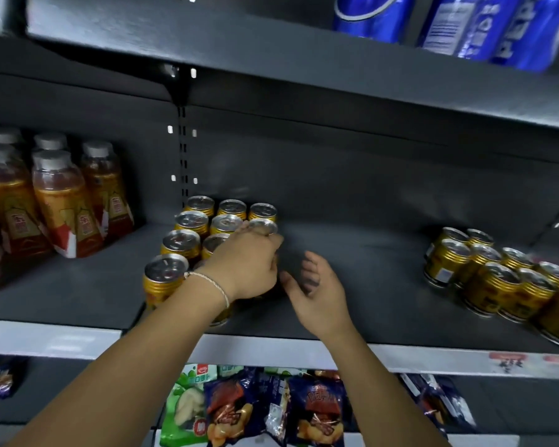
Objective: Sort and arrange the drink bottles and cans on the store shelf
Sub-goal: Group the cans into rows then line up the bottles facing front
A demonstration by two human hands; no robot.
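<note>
The fixture is a dark grey metal shelving unit: the middle shelf (352, 253) spans the frame centre, backed by a matt back panel (336, 162) of the same grey, with a slotted upright (183, 150) running vertically at 11 o'clock. The upper shelf (271, 43) overhangs at 12 o'clock and casts shade on the top of the panel, while soft, diffuse light falls on the rest. A pale price rail (78, 341) edges the middle shelf from 8 to 4 o'clock, carrying a blurred red label (507, 358) at 4 o'clock, and below it the lower shelf (62, 391) holds snack packets (255, 408) at 6 o'clock.
</note>
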